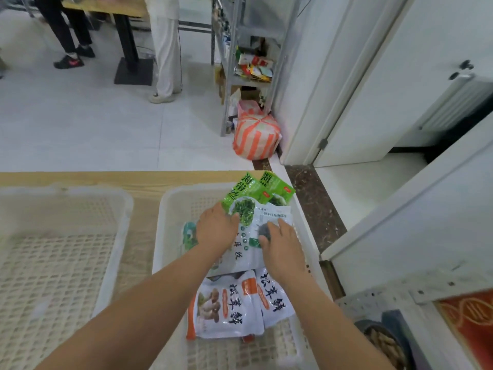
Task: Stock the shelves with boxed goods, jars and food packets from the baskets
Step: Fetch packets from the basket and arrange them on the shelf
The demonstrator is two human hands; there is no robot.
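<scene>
Step in hand: taking food packets out of the right basket point(160, 236) — my reading, since both hands are down among them
Left hand point(217, 228): palm down on the white packet printed with greens point(241, 255), thumb on its face; the fingers are hidden behind the knuckles, so I cannot tell whether they grasp it
Right hand point(282, 244): fingers spread and fairly straight, resting on the white packet with a dark picture point(269, 216); released, not grasping
Doing it well: the pouches overlap and look slippery, so slide fingers under one edge, pinch with the thumb on top, and lift one kind at a time — otherwise neighbours may slide off the heap
Where the goods are: all in the right basket on the wooden table point(106, 178); the metal shelf rack point(229, 76) stands well apart across the floor
Count, baskets: two, the left basket point(125, 209) just beside the right
Count, green packets point(256, 188): two, at the far end
Count, mushroom packets point(226, 308): two, white and orange, nearest
Count, middle: two white packets under the hands, plus one teal packet point(189, 233) partly hidden; more may lie beneath
</scene>
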